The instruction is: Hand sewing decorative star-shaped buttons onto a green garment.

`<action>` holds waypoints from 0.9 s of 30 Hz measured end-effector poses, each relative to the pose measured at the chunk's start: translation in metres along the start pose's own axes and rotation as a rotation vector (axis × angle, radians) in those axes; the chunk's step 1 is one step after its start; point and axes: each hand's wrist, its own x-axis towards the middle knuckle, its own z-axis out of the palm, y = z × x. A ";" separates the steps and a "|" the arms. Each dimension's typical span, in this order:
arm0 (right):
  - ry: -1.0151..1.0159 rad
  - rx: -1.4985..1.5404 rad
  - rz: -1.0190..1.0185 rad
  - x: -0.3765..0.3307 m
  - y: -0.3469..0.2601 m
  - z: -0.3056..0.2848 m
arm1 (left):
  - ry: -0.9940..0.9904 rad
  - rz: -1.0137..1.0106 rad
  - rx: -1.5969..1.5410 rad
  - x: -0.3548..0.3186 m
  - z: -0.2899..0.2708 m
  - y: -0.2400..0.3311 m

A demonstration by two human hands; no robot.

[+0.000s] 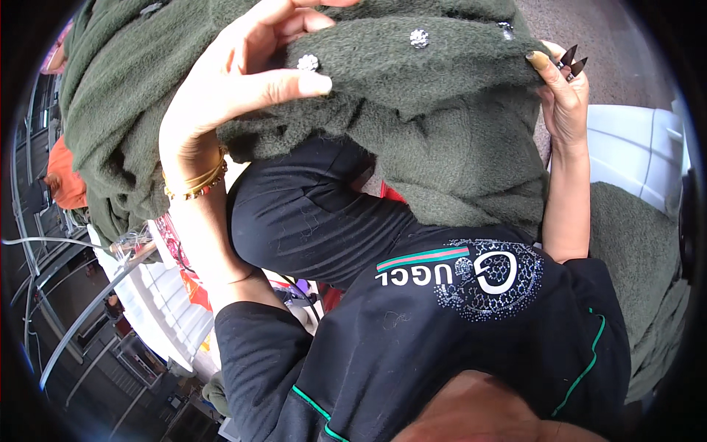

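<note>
A fuzzy dark green cardigan with sparkly silver buttons is held up in front of me. My left hand grips its upper edge, thumb pressed on the fabric beside one button. My right hand, with long pointed nails, pinches the garment's edge at the upper right. The cloth hangs down over my lap and drapes to the right. Gold bangles circle my left wrist.
Below the cardigan are my black trousers and black top with a glittery emblem. A white plastic chair stands at right. Orange cloth, white slatted surface and metal rails lie at left.
</note>
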 end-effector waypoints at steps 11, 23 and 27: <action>-0.006 0.050 0.001 -0.002 -0.002 0.011 | -0.473 0.532 -0.149 0.045 -0.040 -0.062; -0.043 0.076 -0.034 -0.001 0.004 0.007 | -0.185 0.147 0.141 -0.001 -0.040 -0.026; 0.012 0.068 -0.006 -0.001 0.003 0.006 | -0.805 0.993 -0.306 0.072 -0.043 -0.082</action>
